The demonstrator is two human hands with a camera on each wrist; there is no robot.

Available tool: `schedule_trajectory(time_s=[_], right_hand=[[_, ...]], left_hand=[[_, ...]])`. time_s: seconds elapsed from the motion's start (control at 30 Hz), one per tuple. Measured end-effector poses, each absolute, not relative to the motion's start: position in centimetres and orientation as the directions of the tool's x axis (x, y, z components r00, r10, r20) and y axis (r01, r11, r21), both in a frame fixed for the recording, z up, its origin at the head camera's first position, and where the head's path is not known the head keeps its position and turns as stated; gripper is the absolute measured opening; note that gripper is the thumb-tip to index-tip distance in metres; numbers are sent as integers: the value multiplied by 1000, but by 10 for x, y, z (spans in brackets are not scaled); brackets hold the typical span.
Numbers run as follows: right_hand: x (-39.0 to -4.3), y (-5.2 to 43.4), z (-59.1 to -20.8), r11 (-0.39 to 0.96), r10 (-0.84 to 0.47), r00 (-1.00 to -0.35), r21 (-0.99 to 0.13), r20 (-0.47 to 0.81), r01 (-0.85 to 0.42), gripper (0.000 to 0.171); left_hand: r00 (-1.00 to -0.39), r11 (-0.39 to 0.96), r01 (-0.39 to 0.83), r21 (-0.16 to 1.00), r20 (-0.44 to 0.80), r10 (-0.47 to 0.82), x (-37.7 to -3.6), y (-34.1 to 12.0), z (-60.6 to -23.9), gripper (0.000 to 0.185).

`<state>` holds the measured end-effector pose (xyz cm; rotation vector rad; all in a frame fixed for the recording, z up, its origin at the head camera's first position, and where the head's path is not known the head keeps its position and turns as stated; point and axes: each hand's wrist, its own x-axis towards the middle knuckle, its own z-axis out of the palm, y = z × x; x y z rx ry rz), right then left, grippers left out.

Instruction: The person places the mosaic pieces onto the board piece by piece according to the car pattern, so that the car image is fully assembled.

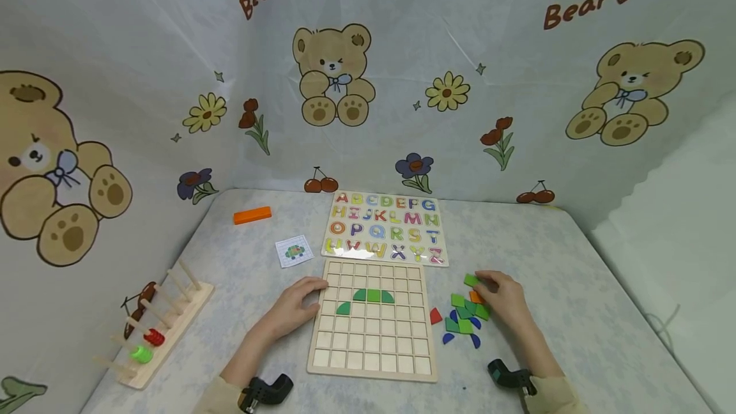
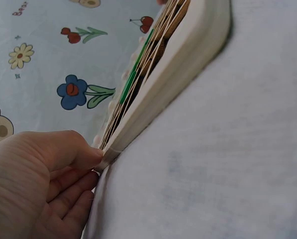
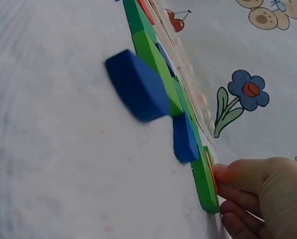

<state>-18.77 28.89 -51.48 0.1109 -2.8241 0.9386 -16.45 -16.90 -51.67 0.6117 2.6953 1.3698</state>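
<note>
In the head view my left hand [image 1: 296,305] rests against the left edge of a wooden grid board [image 1: 372,377]. Its thumb and fingers touch the board's rim, as the left wrist view also shows. Lying in the grid are a green square [image 1: 374,296] and green quarter-round pieces [image 1: 343,308]. My right hand [image 1: 505,296] pinches a green square tile [image 1: 471,280] at the far end of a pile of loose pieces. Its thumb lies close to an orange piece [image 1: 475,297]. Blue rounded pieces [image 3: 137,85] show beside it in the right wrist view, where the fingertips are partly hidden.
An alphabet puzzle board [image 1: 385,229] lies behind the grid. A picture card [image 1: 294,251] and an orange block [image 1: 252,215] sit to the far left. Nearer on the left stands a pegged wooden rack [image 1: 172,337] with red and green rings. A red piece [image 1: 435,316] lies right of the grid.
</note>
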Motion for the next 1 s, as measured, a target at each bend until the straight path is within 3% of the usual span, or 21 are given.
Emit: schedule_trajectory(time_s=[0.43,0.73,1.0], right_hand=[[-194,295,-525,824,-139,-929,-481,343,-301,27],[-188,290,-516,811,-80,-952,-537,295,-234,28],[-187,280,-497,777,-86,-945,-573,316,-262,26]], left_hand=[[-918,527,327,784,132,373,-164,-169,-517,43],[-919,526,327,785,135,370,-163,-168,-518,42],[-920,521,325,790,135,369,-164,-169,-518,42]])
